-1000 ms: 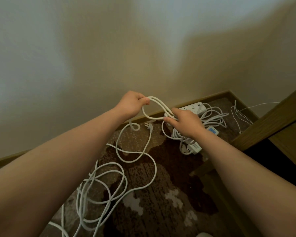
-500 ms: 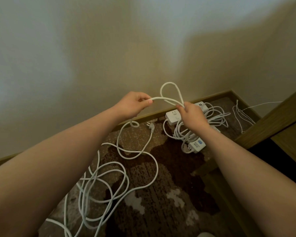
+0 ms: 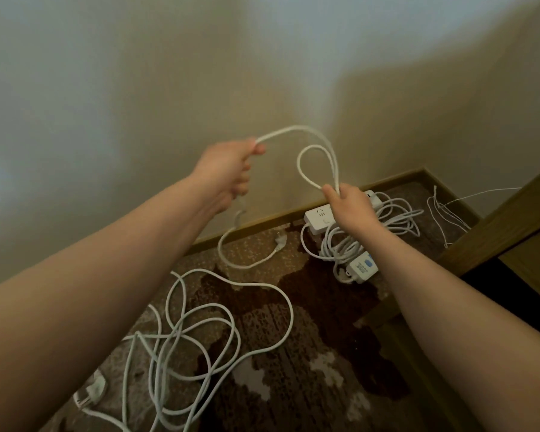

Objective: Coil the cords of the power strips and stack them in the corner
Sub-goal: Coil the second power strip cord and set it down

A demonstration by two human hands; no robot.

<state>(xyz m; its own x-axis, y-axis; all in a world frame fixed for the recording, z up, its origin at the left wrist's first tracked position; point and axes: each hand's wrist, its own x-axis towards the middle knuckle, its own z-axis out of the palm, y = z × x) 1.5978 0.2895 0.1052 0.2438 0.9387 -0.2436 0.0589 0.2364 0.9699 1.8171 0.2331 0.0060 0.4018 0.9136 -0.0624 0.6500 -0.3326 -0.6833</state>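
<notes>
My left hand (image 3: pixel 228 173) grips a white cord (image 3: pixel 293 130) that arcs over to my right hand (image 3: pixel 349 207). The right hand pinches a small upright loop (image 3: pixel 317 163) of that cord. Below my left hand the cord hangs down and runs to a plug (image 3: pixel 279 241) lying on the carpet. In the corner, under my right hand, lie white power strips (image 3: pixel 320 218) with bundled cords (image 3: pixel 396 218); one strip (image 3: pixel 362 268) bears a blue label. A long tangle of white cord (image 3: pixel 197 335) sprawls over the carpet in front.
Patterned brown carpet (image 3: pixel 309 307) meets a wooden baseboard (image 3: pixel 256 224) under a beige wall. A wooden furniture edge (image 3: pixel 511 226) stands at right, with thin white wires (image 3: pixel 446 213) beside it. Another plug (image 3: pixel 92 391) lies at lower left.
My left hand has risen and moved left, drawing the cord out into a wide arc. The loop in my right hand has grown taller and my right hand has lifted a little.
</notes>
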